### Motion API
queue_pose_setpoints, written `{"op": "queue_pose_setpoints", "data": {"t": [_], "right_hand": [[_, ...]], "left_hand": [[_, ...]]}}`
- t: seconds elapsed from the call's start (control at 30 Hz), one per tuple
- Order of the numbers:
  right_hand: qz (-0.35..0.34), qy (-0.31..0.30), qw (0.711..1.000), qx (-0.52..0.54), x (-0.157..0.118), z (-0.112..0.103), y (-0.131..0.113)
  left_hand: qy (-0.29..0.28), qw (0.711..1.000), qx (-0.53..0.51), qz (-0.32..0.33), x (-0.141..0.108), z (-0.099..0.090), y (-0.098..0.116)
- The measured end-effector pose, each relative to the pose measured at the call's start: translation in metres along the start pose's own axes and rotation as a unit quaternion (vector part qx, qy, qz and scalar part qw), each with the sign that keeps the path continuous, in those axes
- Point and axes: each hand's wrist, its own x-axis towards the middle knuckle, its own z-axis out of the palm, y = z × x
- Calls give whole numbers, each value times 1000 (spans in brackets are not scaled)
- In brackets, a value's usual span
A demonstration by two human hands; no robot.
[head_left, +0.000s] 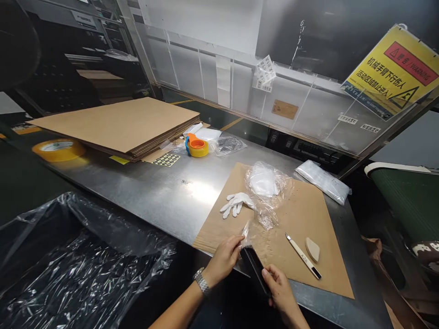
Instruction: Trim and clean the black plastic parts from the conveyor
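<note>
A long black part (pixel 254 268), like a narrow tray or shell, is tilted over the near edge of the cardboard sheet. My right hand (pixel 279 288) is closed around its lower end, thumb on the near side. At its upper end my left hand (pixel 224 259), with a metal watch at the wrist, pinches a clear plastic bag (pixel 247 233). Whether the left fingers also touch the part is hard to see. Just beyond lie a white glove (pixel 237 203) and a crumpled clear bag with white sheets (pixel 263 180). To the right are a cream-handled knife (pixel 303 257) and a beige rounded pad (pixel 312 249).
Stacked cardboard (pixel 116 121) occupies the table's left, beside a yellow tape roll (pixel 58 150) and an orange tape dispenser (pixel 197 146). A wrapped packet (pixel 323 181) lies far right. Below left stands a bin lined with black plastic (pixel 78 269); a green conveyor (pixel 408 201) is at right.
</note>
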Motion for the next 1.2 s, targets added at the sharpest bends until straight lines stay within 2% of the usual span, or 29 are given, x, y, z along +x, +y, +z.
{"op": "queue_pose_setpoints", "data": {"t": [0.1, 0.17, 0.27, 0.37, 0.47, 0.6, 0.7, 0.77, 0.9, 0.97, 1.1, 1.2], "right_hand": [[-51, 73, 992, -91, -2, 5, -2], [-99, 101, 978, -154, -3, 11, -5], [-166, 97, 956, -222, -2, 19, -8], [-203, 91, 939, -261, 2, 19, -9], [-199, 103, 935, -276, 6, 14, -11], [-178, 96, 945, -258, 3, 9, -23], [-181, 57, 956, -222, -1, 9, -34], [-184, 19, 963, -197, -1, 9, -39], [-168, -44, 972, -161, 10, 12, -40], [-143, -56, 977, -150, 19, 14, -36], [-96, -42, 983, -154, 33, 19, -32], [-100, -5, 977, -189, 32, 26, -37]], "left_hand": [[30, 999, 26, -10, -11, 13, 4], [52, 998, 44, -15, -17, 23, 9], [88, 994, 57, -27, -22, 33, 11], [119, 991, 48, -48, -22, 30, 5], [160, 983, 26, -89, -21, 16, -9], [193, 970, -16, -146, -21, -1, -28], [188, 963, -70, -182, -21, -8, -36], [161, 962, -115, -190, -21, -10, -39], [85, 968, -171, -161, -20, -17, -40], [70, 973, -168, -144, -20, -20, -39], [94, 982, -114, -117, -28, -23, -35], [127, 986, -65, -86, -39, -16, -24]]}}
